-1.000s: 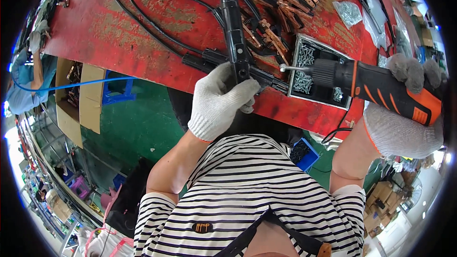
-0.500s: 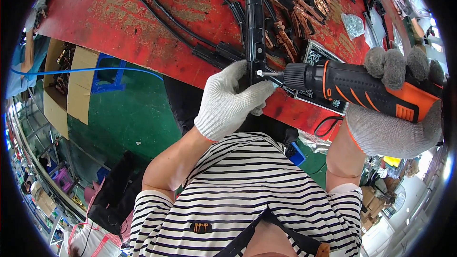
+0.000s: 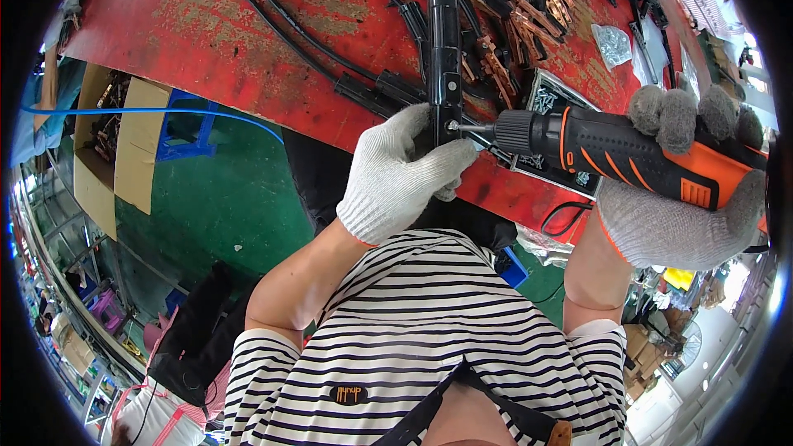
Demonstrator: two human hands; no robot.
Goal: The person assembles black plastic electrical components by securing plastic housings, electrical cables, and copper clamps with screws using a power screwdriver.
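Note:
My left hand, in a white knit glove, is closed round the lower end of a black tubular handle that points away from me over the table's near edge. A small screw sits in the side of the handle, just above my thumb. My right hand, gloved with grey-coated fingers, grips a black and orange power screwdriver lying sideways. Its bit reaches left to the screw head. Part of the handle is hidden by my left fingers.
A tray of screws lies beneath the screwdriver on the worn red table. Black cables and copper clamp parts are heaped at the far side. A plastic bag lies right. An open cardboard box stands left.
The screwdriver and both hands hold nearly the same place, with only a slight shift at the screw. At the far left, the blue hose and another person's arm have moved a little.

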